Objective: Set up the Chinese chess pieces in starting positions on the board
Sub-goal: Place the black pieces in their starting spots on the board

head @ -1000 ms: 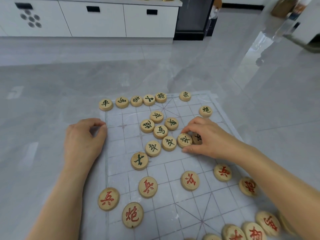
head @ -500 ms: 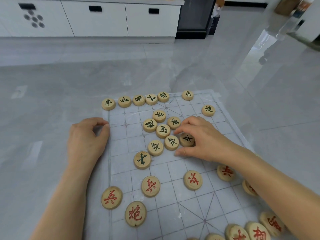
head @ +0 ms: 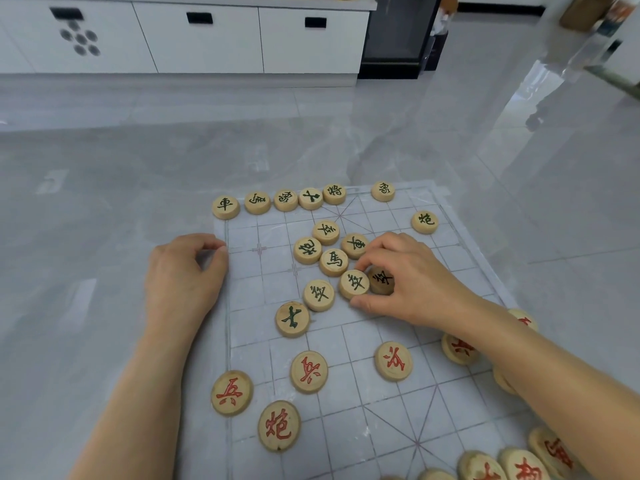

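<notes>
A thin translucent chess board [head: 460, 271] lies on the grey floor. Wooden discs with green characters stand in a row along its far edge [head: 285, 199] and bunch together mid-board [head: 334, 262]. Red-character discs [head: 309, 371] are spread over the near half and the near right corner. My right hand [head: 412, 278] curls over a green soldier disc [head: 381, 280], thumb and index finger touching the neighbouring soldier disc [head: 354, 284]. My left hand [head: 183, 275] rests loosely curled on the board's left edge, holding no piece.
White low cabinets [head: 207, 39] and a dark appliance [head: 398, 32] line the far wall. A green cannon disc [head: 424, 222] sits alone near the board's far right. Grey tile floor surrounds the board on all sides.
My right hand has slid left across the board, pushing the green soldier disc under it up against the neighbouring soldier. My left hand stayed on the board's edge.
</notes>
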A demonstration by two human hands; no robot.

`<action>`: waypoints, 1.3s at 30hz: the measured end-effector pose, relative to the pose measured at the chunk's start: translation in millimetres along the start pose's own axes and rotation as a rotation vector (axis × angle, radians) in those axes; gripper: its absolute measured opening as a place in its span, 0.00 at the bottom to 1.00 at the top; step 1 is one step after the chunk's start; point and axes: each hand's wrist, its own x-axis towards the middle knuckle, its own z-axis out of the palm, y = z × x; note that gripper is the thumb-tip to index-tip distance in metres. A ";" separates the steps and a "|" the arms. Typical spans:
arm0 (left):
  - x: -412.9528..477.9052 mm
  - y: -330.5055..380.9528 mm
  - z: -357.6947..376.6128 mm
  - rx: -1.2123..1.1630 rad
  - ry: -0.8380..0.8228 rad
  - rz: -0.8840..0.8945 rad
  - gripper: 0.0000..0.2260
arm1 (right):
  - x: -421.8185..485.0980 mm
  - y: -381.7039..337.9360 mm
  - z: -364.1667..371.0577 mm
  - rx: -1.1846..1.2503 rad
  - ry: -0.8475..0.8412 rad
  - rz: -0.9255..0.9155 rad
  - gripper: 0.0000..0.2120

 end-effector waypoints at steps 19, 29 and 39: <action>-2.0 6.2 -3.2 0.007 -0.004 -0.016 0.05 | -21.4 101.4 -46.7 0.021 0.279 0.588 0.17; -2.4 8.2 -3.9 0.016 -0.006 -0.007 0.05 | -23.1 110.1 -42.2 -0.009 0.284 0.608 0.18; -2.5 9.0 -3.9 0.017 0.007 0.023 0.05 | -25.0 115.5 -39.6 0.044 0.224 0.620 0.16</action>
